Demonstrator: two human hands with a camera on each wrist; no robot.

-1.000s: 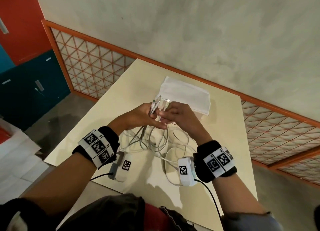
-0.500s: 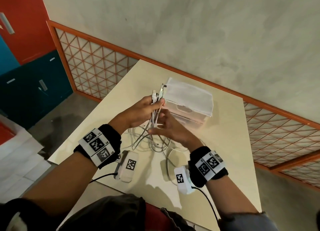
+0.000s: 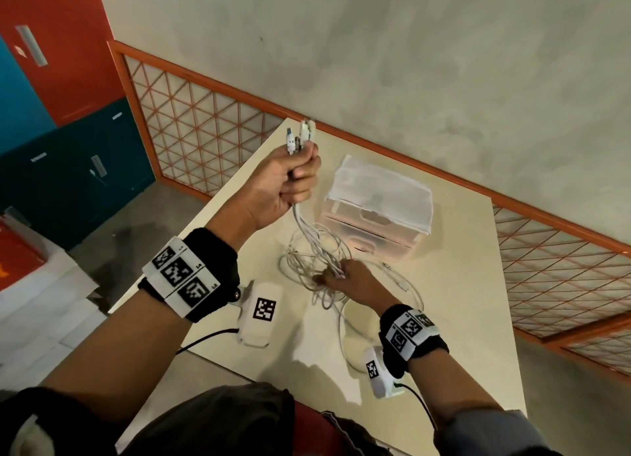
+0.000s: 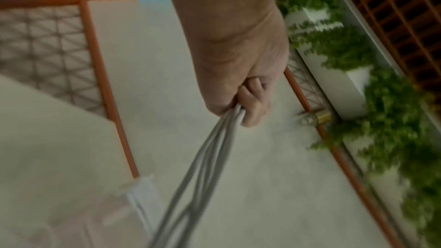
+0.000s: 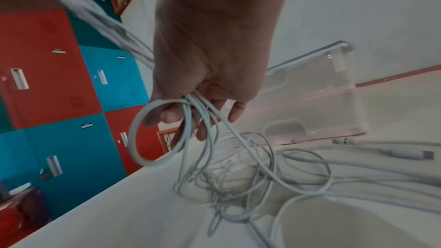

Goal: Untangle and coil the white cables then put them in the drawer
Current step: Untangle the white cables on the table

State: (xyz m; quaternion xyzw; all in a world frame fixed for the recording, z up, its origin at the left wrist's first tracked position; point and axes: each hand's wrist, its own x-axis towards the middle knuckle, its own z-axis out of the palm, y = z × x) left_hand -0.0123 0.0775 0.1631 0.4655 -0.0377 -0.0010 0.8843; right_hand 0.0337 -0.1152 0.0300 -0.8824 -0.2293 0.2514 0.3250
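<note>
The left hand (image 3: 283, 186) is raised above the table (image 3: 461, 285) and its grip is closed around the white cables (image 3: 316, 250) just below their plugs (image 3: 300, 136), which stand up out of the fist. Holding all the ends together and high probably lets the strands hang straight down, so the knots collect in one place lower down. In the left wrist view the strands leave the fist side by side and cross each other further along.

The right hand (image 3: 348, 278) is low, near the table, with its fingers (image 5: 235, 112) hooked through the loops; its grip is curled around several strands. It seems to work as a comb that will pull the tangle apart. The lower part of the cables lies in loose loops on the table, and one plug end (image 5: 405, 155) rests flat on the surface. The untangling appears to be at an early stage, and nothing is coiled yet.

The clear plastic drawer box (image 3: 379, 210) stands just behind the tangle, and its drawers look closed. The table is pale cream and smooth. Behind it run an orange lattice railing (image 3: 205, 124) and a grey plaster wall (image 3: 409, 63); red and blue lockers (image 5: 71, 82) stand to the left, and green plants (image 4: 358, 63) show in the left wrist view.
</note>
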